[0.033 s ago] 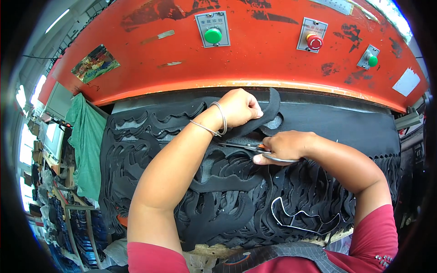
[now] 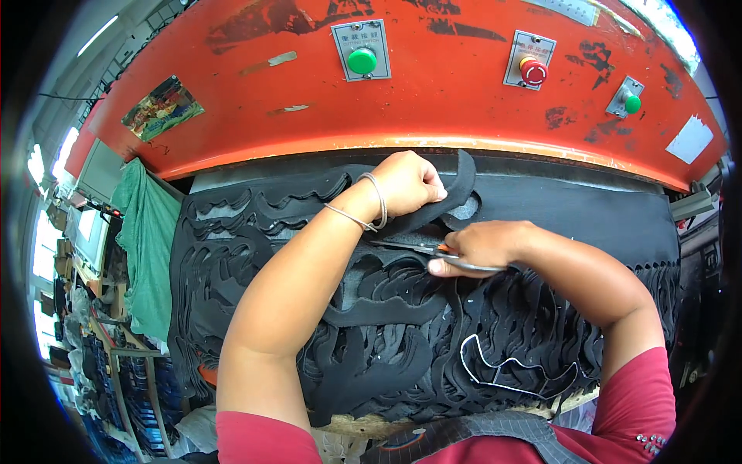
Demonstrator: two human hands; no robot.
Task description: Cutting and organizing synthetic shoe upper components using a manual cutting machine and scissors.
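Observation:
My left hand point(image 2: 410, 184) is closed on a curved strip of black sheet material point(image 2: 462, 182), pinching it between thumb and fingers above the pile; the strip's upper end sticks up. My right hand point(image 2: 483, 249) grips a pair of scissors point(image 2: 421, 248), thumb in front and fingers behind the handles, with a bit of orange showing at the pivot. The blades point left, just below the left hand, at the edge of the black material. Whether they are cutting into it cannot be made out. Wavy black cut pieces point(image 2: 379, 313) lie heaped under both hands.
A white-edged, wavy cutting die point(image 2: 518, 371) lies on the pile at the near right. Behind stands a red machine beam point(image 2: 433, 100) with a green button point(image 2: 362, 61), a red button point(image 2: 533, 72) and a smaller green one. Green cloth point(image 2: 147, 247) hangs at left.
The right thumb and lower scissor handle have moved slightly up, bringing the handles closer together. My left hand and the black strip stay in place.

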